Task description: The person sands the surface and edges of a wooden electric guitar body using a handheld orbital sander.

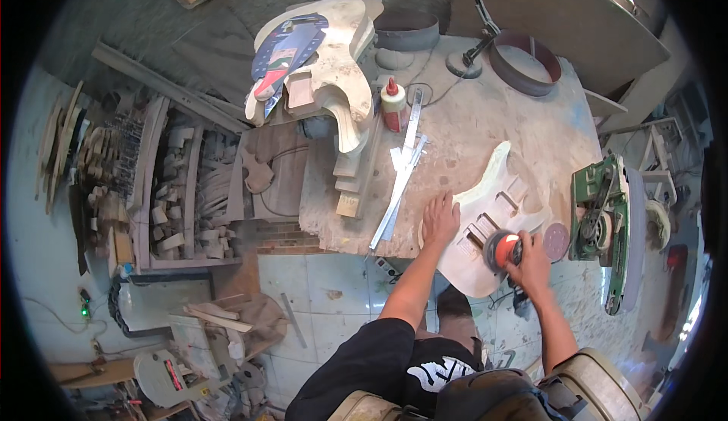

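Head view: we look down on a pale guitar body (489, 208) lying at the near edge of the table (462, 117), its rounded lower end apparently jutting past that edge.
Left hand (440, 218): we see it laid on the body's left side with the fingers stretched out, pinching nothing; how hard it presses we cannot tell.
Right hand (532, 262): we see its fingers curled round an orange-topped sander (503, 249), gripping it from the right.
Pockets: our first worry is the sander working beside the cut-out slots; if it tips there, we think it could round their crisp edges.
Overhang: we judge that a heavy push on the unsupported end could tilt or slide the body, since one flat hand seems all that steadies it.
Left fingers: if the sander strays across, we fear it could graze them.
Cord: we cannot follow the sander's lead clearly, so a snag is possible.
Guitar body, shape: we make out two horns, the longer pointing away from the person, and a curved waist.
Guitar body, surface: we find it creamy and bare-looking, with dark rectangular pockets; finer scratches are too small to tell.
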The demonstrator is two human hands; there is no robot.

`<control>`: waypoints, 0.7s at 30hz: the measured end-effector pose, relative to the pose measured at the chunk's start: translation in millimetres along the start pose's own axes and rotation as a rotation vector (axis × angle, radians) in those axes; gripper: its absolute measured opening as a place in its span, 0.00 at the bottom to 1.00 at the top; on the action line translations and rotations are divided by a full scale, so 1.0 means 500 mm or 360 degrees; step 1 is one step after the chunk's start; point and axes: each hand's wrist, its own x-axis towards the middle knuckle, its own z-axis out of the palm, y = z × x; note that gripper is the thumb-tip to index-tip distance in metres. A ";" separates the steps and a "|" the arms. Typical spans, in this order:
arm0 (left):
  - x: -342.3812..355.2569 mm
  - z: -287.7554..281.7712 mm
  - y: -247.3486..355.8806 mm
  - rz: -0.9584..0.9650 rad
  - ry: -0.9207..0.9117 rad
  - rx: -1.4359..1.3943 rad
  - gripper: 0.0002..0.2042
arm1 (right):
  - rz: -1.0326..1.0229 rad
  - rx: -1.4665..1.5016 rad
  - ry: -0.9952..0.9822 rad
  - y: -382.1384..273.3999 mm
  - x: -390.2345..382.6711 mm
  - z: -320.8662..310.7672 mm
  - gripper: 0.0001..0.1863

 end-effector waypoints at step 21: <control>0.007 0.015 -0.060 0.0066 0.0142 0.0143 0.26 | -0.0200 -0.0095 -0.0253 -0.076 -0.082 0.011 0.42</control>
